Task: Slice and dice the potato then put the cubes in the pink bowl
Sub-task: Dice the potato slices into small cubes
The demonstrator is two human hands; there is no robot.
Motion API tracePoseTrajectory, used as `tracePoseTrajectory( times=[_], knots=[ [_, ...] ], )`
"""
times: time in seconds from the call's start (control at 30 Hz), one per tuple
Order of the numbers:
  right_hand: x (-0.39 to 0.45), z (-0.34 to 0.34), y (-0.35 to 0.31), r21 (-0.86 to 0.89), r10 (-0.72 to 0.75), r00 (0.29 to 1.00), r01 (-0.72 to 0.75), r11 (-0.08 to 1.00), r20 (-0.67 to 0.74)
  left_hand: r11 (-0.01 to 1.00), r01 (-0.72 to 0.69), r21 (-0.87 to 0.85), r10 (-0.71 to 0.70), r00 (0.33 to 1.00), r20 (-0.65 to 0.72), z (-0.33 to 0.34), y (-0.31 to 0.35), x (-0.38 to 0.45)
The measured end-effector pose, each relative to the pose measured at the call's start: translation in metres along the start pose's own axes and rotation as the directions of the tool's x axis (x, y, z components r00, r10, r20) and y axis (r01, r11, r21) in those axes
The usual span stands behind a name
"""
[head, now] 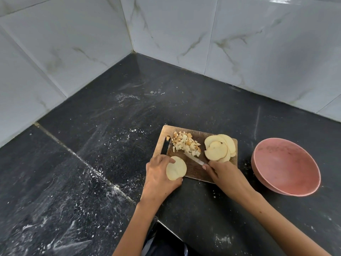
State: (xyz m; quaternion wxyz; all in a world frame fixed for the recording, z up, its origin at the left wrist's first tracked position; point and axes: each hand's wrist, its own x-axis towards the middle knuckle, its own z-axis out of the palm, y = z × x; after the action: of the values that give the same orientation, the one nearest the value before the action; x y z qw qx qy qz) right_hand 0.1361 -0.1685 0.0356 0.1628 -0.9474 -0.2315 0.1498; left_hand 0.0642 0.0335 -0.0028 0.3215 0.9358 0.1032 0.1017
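A wooden cutting board [195,169] lies on the black counter. A pile of small potato cubes [186,143] sits at its far left, and a stack of round potato slices [219,147] at its far right. My left hand [158,174] holds a single round potato slice [176,168] at the board's near left corner. My right hand [224,173] grips a knife [193,158] whose blade points toward the cubes and lies low over the board. The pink bowl [286,168] stands to the right of the board, with nothing in it.
The black stone counter [92,163] is dusted with white specks and runs into a corner of white marbled wall tiles [184,34]. The counter's near edge [169,229] lies just below my forearms.
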Motion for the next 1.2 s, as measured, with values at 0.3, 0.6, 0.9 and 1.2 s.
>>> tracePoseTrajectory(
  times=[0.3,0.6,0.9,1.2],
  knots=[
    [0.002,-0.001,-0.005,0.05,0.074,0.996,-0.072,0.996,-0.044,1.0,0.001,-0.015,-0.002,0.999,-0.035,-0.004,-0.002,0.006],
    [0.008,0.003,-0.014,0.181,0.207,0.976,-0.192,0.965,-0.071,0.969,-0.04,0.243,0.059,0.995,-0.074,-0.011,-0.009,0.073],
    [0.004,0.01,-0.019,0.198,0.265,0.964,-0.256,0.946,-0.019,0.888,-0.093,0.451,0.068,0.995,0.073,-0.011,-0.008,0.09],
    [0.006,0.008,-0.017,0.222,0.295,0.955,-0.279,0.934,-0.042,0.791,-0.198,0.579,0.138,0.979,0.147,-0.02,-0.01,0.102]
  ],
)
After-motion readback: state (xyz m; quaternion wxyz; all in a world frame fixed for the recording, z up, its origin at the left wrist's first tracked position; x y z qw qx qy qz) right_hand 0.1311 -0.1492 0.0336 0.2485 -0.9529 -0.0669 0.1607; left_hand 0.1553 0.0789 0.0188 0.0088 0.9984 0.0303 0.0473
